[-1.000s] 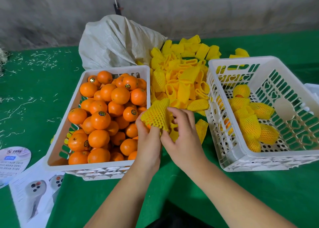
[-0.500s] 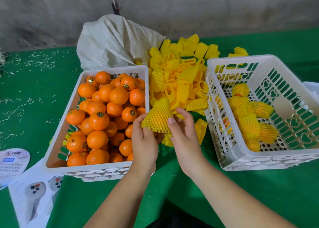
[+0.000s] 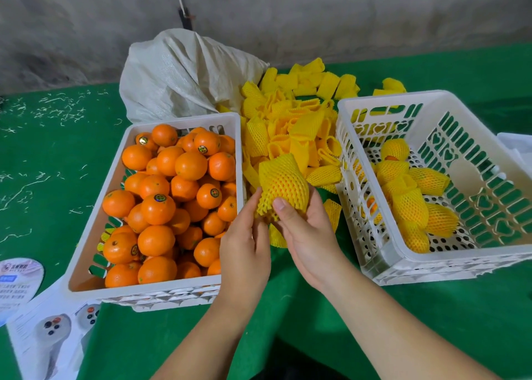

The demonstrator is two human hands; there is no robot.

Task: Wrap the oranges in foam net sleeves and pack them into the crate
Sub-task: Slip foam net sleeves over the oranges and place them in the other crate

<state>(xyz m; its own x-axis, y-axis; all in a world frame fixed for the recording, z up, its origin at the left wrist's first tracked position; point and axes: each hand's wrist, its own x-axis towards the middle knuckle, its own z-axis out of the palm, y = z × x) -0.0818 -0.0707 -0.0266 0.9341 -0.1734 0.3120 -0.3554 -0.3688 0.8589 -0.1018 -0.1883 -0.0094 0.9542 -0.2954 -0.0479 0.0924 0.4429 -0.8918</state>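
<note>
- Green cloth (image 3: 431,322) is covering the work surface, and a grey wall is standing behind it; a white woven sack (image 3: 184,77) is lying at 12 o'clock.
- At 9 o'clock some printed leaflets (image 3: 43,330) are lying on the cloth, just beside the left crate (image 3: 95,207), which is holding many bare oranges (image 3: 172,195).
- At the centre the left hand (image 3: 244,253) is touching the frilled lower edge of the foam net sleeve (image 3: 283,184); its fingers are relaxed and nearly straight, not gripping.
- The right hand (image 3: 308,235) is holding the sleeved orange from below, with the thumb pressing on the net and the fingers curling round it.
- Behind the hands, a pile of empty sleeves (image 3: 293,126) is lying between the two crates.
- At 3 o'clock the right crate (image 3: 374,253) is containing several wrapped oranges (image 3: 408,204).
- I judge that the wrapping step is nearly finishing: the net seems to be covering the fruit, though I cannot tell if the bottom is closed.
- The next move is calling for a carry to 3 o'clock over the crate rim and a gentle release, so the sleeve is not slipping off.
</note>
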